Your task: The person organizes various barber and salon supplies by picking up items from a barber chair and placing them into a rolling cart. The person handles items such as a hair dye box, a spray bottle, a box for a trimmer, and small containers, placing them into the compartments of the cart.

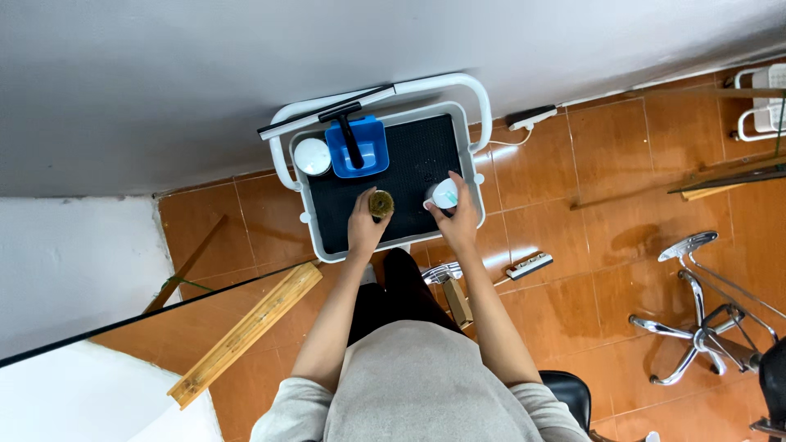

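I look straight down at a white cart [479, 196] with a black ribbed mat on top. My left hand [364, 227] grips a small round brownish-gold object [381, 203] over the mat's middle. My right hand [458, 219] holds a white mug [443, 195] by its side near the mat's right edge. At the cart's far left stand a blue square container [368, 155], with a black squeegee [348, 123] lying in and across it, and a round white lid or bowl [312, 155].
The cart stands against a white wall on an orange tiled floor. A wooden plank [246, 331] lies to my left. A power strip [530, 119] sits by the wall, a chrome chair base [700, 327] stands at the right, and a black seat [565, 389] is below me.
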